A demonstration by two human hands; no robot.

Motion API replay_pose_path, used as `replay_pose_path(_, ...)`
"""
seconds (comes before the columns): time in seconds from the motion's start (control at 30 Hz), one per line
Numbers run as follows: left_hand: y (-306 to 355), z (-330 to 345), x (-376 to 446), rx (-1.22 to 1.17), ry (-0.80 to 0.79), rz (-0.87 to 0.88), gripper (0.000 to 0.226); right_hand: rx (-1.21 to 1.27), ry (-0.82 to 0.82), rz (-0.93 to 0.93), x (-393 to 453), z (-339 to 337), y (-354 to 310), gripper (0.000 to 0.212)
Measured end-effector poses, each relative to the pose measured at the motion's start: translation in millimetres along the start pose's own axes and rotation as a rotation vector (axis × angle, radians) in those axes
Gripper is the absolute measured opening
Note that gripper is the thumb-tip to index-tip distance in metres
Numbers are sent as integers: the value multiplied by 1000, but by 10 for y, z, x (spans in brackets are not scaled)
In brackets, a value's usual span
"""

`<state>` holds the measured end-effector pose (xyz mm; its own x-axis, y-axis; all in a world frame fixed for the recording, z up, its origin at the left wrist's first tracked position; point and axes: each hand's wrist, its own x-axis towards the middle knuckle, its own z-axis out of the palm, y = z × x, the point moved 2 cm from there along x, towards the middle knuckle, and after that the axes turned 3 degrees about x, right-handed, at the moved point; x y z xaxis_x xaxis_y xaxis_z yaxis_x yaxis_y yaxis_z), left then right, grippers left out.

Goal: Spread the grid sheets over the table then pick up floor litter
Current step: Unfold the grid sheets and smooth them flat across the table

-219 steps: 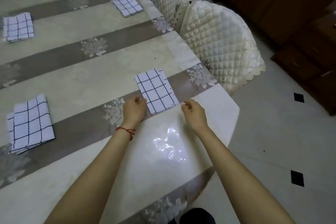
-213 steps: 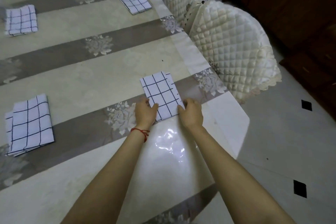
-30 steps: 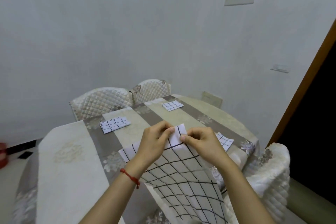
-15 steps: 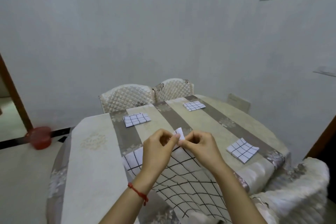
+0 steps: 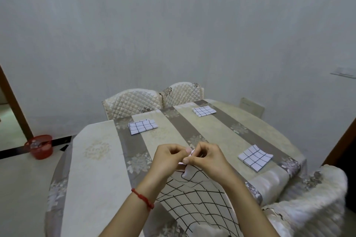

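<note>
Grid sheet [image 5: 194,198]: white cloth with thin black lines, part unfolded, its top corner bunched, the rest draping down toward the camera over the near edge of the worktop [image 5: 96,159]. Left hand [image 5: 169,161] and right hand [image 5: 209,160] meet above the worktop, knuckles almost touching, both pinching the sheet's top edge between thumb and fingertips, the cloth hanging just below them. Three folded grid sheets lie flat on the striped worktop: far left [image 5: 142,126], far right [image 5: 204,111], and right of the hands [image 5: 255,158].
</note>
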<state>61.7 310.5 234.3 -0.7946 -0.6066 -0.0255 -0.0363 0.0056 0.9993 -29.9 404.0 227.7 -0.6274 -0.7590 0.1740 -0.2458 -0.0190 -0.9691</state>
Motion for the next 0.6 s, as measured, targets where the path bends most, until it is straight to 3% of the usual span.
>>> replay_pose_path(0.17,-73,35,60,13,39,46,24,99,6,24,23,-40,41,33)
replay_pose_path(0.43,-164,9,116,96,41,133,7,120,154,43,98,-61,121,30)
replay_pose_path(0.6,-217,-34,111,238,-1,222,21,128,202,78,129,-65,142,27)
